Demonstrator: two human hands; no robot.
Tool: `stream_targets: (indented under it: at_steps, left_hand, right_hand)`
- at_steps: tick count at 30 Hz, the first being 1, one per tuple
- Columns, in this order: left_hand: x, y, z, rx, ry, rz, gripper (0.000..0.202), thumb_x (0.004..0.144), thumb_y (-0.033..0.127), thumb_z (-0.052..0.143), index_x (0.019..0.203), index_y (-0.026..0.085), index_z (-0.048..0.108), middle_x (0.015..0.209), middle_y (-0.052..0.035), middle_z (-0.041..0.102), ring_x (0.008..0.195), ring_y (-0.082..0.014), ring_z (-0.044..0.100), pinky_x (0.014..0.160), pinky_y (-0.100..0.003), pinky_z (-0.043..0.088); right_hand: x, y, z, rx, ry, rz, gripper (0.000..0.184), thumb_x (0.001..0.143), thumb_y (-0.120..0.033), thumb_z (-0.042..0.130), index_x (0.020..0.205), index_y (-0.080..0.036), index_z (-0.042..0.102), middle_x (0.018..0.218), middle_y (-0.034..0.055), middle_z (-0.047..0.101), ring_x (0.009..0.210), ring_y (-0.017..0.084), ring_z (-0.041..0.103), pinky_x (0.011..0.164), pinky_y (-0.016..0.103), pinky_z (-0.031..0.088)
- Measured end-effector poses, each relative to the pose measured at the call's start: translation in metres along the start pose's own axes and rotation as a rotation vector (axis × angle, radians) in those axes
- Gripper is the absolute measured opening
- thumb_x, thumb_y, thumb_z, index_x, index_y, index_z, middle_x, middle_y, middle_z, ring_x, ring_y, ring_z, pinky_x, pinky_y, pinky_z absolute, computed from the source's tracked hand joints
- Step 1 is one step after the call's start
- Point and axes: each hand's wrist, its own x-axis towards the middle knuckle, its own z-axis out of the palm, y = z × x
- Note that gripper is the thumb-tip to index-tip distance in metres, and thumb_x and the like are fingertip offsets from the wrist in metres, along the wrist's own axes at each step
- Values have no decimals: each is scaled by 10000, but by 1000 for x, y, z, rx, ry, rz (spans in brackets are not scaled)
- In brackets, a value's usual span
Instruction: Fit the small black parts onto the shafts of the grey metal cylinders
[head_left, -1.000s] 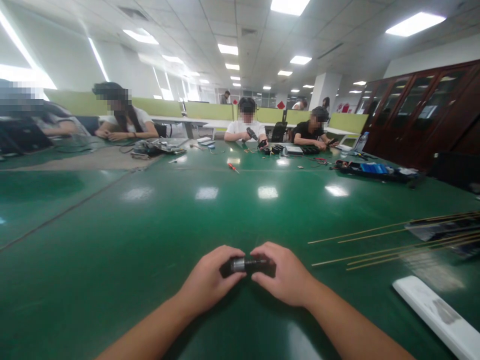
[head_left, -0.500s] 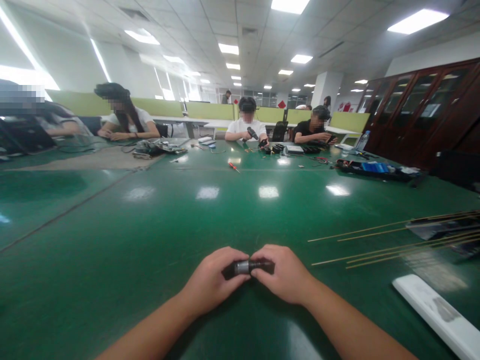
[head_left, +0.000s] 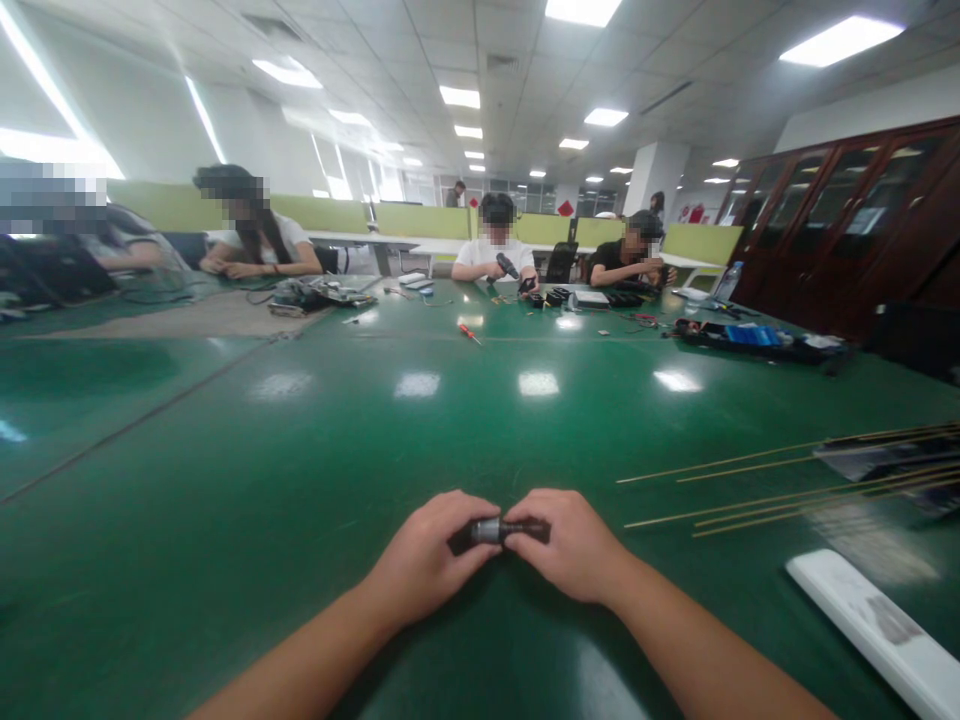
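Our left hand [head_left: 424, 550] and right hand [head_left: 577, 545] stand almost fingertip to fingertip, fingers and thumbs clamped on opposite ends of a dark cylinder [head_left: 487, 531]. Beneath spreads our green table [head_left: 300, 440], glossy with reflected lights. To our right, a long white bar [head_left: 862, 625] with a greyish patch lies slantwise, and beyond it several thin yellow sticks [head_left: 720, 462] reach in from the side. Smallest is what we grip: it lies crosswise over the table's near part, a silvery band showing beside our left fingers; its ends are hidden.
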Motion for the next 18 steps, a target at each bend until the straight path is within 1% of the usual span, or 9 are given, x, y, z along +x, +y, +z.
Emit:
stream_targets:
  at_steps: [8, 18]
  left_hand:
    - [0, 0, 1, 24, 10, -15, 218, 880, 246, 680, 1094, 261, 643, 998, -6, 704, 922, -176, 651, 844, -303, 490]
    - [0, -1, 0, 30, 20, -23, 233, 859, 238, 700, 1084, 267, 647, 981, 5, 708, 898, -172, 658, 825, -290, 497]
  right_hand:
    - [1, 1, -2, -24, -5, 5, 128, 847, -227, 687, 957, -220, 754, 907, 20, 736, 835, 174, 654, 769, 272, 450]
    - [1, 3, -3, -31, -4, 6, 124, 838, -216, 688, 946, -223, 748, 909, 14, 736, 850, 174, 655, 783, 271, 449]
